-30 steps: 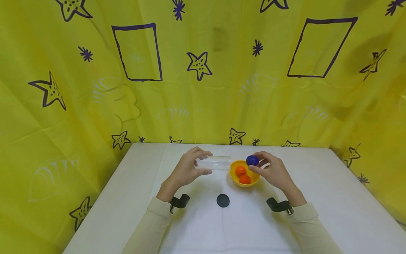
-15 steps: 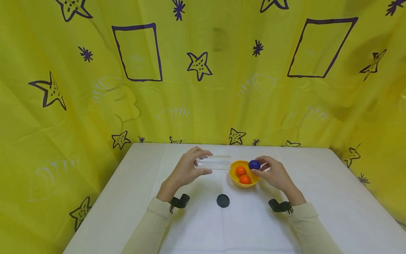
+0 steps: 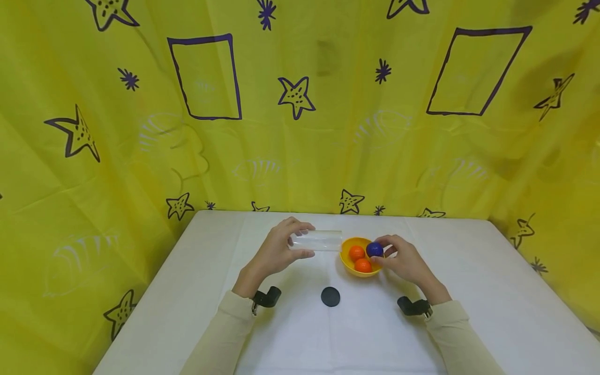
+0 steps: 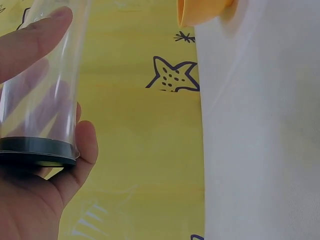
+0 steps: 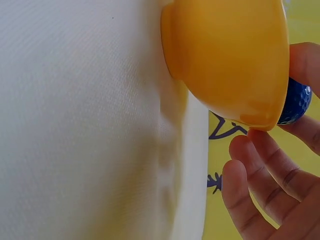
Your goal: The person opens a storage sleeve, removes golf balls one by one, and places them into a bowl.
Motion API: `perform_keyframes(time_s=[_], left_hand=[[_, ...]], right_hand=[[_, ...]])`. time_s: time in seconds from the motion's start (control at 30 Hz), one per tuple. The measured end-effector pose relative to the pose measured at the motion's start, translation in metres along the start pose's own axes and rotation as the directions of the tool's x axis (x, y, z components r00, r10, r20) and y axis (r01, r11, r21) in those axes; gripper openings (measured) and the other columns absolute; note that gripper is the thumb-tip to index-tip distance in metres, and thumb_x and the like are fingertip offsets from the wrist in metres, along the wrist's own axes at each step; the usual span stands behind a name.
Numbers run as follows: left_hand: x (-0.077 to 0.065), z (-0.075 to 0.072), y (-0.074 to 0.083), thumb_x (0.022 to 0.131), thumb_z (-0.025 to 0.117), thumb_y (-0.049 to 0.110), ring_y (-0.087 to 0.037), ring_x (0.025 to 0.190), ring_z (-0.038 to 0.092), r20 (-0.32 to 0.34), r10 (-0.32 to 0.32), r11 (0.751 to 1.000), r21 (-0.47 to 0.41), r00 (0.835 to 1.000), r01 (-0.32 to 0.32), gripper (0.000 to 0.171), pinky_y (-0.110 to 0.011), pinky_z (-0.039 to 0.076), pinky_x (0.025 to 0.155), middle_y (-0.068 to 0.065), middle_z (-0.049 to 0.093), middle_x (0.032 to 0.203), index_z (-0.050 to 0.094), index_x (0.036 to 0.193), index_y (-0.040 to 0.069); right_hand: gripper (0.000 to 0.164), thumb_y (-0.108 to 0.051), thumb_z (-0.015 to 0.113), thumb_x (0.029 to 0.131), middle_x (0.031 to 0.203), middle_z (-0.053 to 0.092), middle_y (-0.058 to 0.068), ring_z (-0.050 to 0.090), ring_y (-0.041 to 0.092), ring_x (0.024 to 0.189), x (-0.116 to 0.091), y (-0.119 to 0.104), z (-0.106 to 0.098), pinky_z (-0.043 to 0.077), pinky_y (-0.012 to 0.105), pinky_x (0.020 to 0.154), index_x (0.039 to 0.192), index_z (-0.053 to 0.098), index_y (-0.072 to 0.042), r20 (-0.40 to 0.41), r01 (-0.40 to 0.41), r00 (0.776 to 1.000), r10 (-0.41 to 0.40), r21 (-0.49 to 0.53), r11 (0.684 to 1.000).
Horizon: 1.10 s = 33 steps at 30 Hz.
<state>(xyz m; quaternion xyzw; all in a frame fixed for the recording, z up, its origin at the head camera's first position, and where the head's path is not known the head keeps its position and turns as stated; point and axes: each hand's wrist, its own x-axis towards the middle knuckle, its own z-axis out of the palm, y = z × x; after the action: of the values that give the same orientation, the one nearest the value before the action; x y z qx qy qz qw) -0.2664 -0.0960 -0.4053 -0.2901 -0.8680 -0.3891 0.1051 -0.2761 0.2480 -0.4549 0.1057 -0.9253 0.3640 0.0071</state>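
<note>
My left hand (image 3: 277,248) grips a clear plastic tube (image 3: 323,240), which lies sideways with its far end towards the bowl. A black cap (image 4: 39,150) closes the tube's end at the palm. Nothing shows inside the tube but the fingers seen through it. My right hand (image 3: 402,256) pinches a dimpled blue golf ball (image 3: 374,249) between thumb and fingers, just inside the right rim of the yellow bowl (image 5: 230,55). Its other fingers lie along the bowl's outside, with fingertips right at the rim. Two orange balls (image 3: 357,253) sit in the bowl.
A round black lid (image 3: 330,296) lies flat on the white table (image 3: 300,338), nearer to me than the bowl. Behind the table's far edge hangs a yellow curtain (image 3: 262,135) with star drawings. Each wrist carries a black camera mount (image 3: 268,297).
My right hand has lowered the blue golf ball from above the bowl's back right rim into the bowl. My left hand and the tube have stayed in place.
</note>
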Motion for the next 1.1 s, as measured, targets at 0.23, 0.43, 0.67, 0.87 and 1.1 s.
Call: perform_keyframes(time_s=[0.23, 0.43, 0.67, 0.87, 1.1], left_hand=[[0.0001, 0.0016, -0.0015, 0.081, 0.088, 0.021, -0.024, 0.107, 0.062, 0.0, -0.012, 1.0, -0.003, 1.0, 0.012, 0.05, -0.029, 0.053, 0.082, -0.003, 0.066, 0.115, 0.069, 0.126, 0.016], [-0.0002, 0.0021, -0.0014, 0.081, 0.089, 0.023, -0.018, 0.104, 0.061, 0.001, -0.029, 1.0, -0.005, 1.0, 0.029, 0.05, -0.031, 0.054, 0.084, -0.001, 0.067, 0.114, 0.069, 0.126, 0.016], [0.0004, 0.0041, -0.0031, 0.081, 0.089, 0.025, -0.018, 0.101, 0.061, -0.001, -0.047, 0.999, -0.023, 0.999, 0.047, 0.048, -0.036, 0.056, 0.087, -0.002, 0.068, 0.112, 0.07, 0.123, 0.016], [0.0, 0.0053, -0.0055, 0.08, 0.089, 0.027, -0.02, 0.1, 0.062, 0.0, -0.042, 0.998, -0.048, 0.999, 0.042, 0.049, -0.041, 0.058, 0.088, -0.003, 0.068, 0.112, 0.07, 0.123, 0.013], [-0.0006, 0.0057, -0.0039, 0.08, 0.089, 0.03, -0.019, 0.1, 0.063, 0.011, -0.083, 0.995, -0.057, 0.996, 0.084, 0.048, -0.033, 0.056, 0.082, -0.002, 0.07, 0.115, 0.068, 0.121, 0.016]], right_hand=[[0.048, -0.032, 0.078, 0.091, 0.126, 0.064, 0.016, 0.059, 0.028, 0.105, 0.0004, 0.0014, 0.0014, 0.051, 0.03, 0.08, 0.13, 0.063, -0.007, 0.016, 0.008, 1.0, -0.008, 0.007, 1.0], [0.049, -0.029, 0.078, 0.091, 0.126, 0.063, 0.017, 0.059, 0.029, 0.105, -0.0001, 0.0006, 0.0017, 0.05, 0.03, 0.08, 0.131, 0.063, -0.005, 0.032, 0.004, 0.999, -0.004, 0.001, 1.0], [0.044, -0.031, 0.073, 0.095, 0.128, 0.063, 0.018, 0.059, 0.032, 0.107, -0.0008, -0.0006, 0.0023, 0.055, 0.036, 0.083, 0.13, 0.063, -0.005, 0.034, -0.001, 0.999, 0.001, -0.003, 1.0], [0.039, -0.029, 0.07, 0.098, 0.128, 0.062, 0.017, 0.059, 0.033, 0.11, -0.0007, -0.0017, 0.0004, 0.056, 0.042, 0.086, 0.129, 0.064, -0.007, 0.03, -0.007, 1.0, 0.007, 0.015, 1.0], [0.035, -0.027, 0.068, 0.099, 0.128, 0.062, 0.016, 0.06, 0.033, 0.11, -0.0004, -0.0017, 0.0001, 0.057, 0.041, 0.086, 0.128, 0.065, -0.008, 0.016, -0.002, 1.0, 0.002, 0.015, 1.0]])
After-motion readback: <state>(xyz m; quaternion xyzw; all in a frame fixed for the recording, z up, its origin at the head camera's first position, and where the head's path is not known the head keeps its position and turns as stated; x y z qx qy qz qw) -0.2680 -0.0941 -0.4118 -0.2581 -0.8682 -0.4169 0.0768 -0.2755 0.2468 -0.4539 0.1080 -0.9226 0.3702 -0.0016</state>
